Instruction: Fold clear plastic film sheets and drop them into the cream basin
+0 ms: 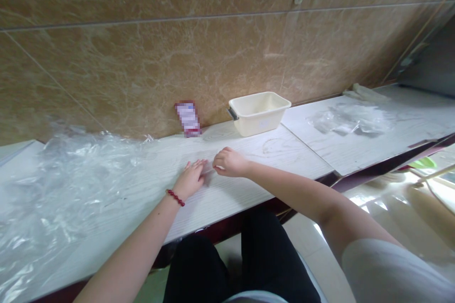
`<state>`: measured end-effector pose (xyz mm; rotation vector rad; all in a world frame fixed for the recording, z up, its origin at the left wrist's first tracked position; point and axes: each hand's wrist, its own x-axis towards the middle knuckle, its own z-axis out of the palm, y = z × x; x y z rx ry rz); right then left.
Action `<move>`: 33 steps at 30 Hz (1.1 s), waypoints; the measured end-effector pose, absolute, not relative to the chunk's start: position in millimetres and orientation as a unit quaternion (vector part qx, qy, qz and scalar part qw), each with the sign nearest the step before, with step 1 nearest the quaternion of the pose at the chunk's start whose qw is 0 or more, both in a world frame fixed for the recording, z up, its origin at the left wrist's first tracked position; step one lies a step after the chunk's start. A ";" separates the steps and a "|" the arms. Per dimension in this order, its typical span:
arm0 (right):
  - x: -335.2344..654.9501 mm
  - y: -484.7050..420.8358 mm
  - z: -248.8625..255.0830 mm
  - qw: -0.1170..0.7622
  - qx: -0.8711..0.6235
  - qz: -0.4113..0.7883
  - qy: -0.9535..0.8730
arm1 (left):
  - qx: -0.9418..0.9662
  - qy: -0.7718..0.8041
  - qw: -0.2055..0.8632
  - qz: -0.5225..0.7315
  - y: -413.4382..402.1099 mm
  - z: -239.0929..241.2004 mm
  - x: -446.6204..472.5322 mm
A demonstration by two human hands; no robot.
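Observation:
My left hand (192, 179), with a red bead bracelet (175, 197) at the wrist, lies flat on the white wood-grain tabletop (227, 201), fingers stretched out. Just to its right, my right hand (229, 162) is closed in a pinch, thumb against fingers. Whatever it pinches is too small or too clear to make out. Behind the right hand stands a cream plastic tub (261, 113) with a grey handle at its left end. A heap of clear plastic bags (81, 175) spreads over the table to the left of my left hand.
A phone-shaped, pixelated object (188, 118) leans against the brown marbled wall (142, 66). More clear plastic bags (355, 118) lie at the right, with a pale cloth-like item (366, 93) behind them. The table's front edge runs just above my knees.

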<state>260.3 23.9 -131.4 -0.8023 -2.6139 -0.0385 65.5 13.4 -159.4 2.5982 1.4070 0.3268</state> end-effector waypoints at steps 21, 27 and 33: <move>247.8 87.2 -141.3 0.250 -0.263 0.814 -0.453 | 0.319 0.353 0.767 0.431 49.8 -135.4 43.7; 245.2 87.3 -157.3 0.273 -0.285 0.783 -0.480 | 0.310 0.328 0.786 0.421 52.5 -143.1 43.6; 237.9 88.0 -162.4 0.319 -0.312 0.759 -0.474 | 0.327 0.372 0.745 0.446 57.1 -151.2 42.1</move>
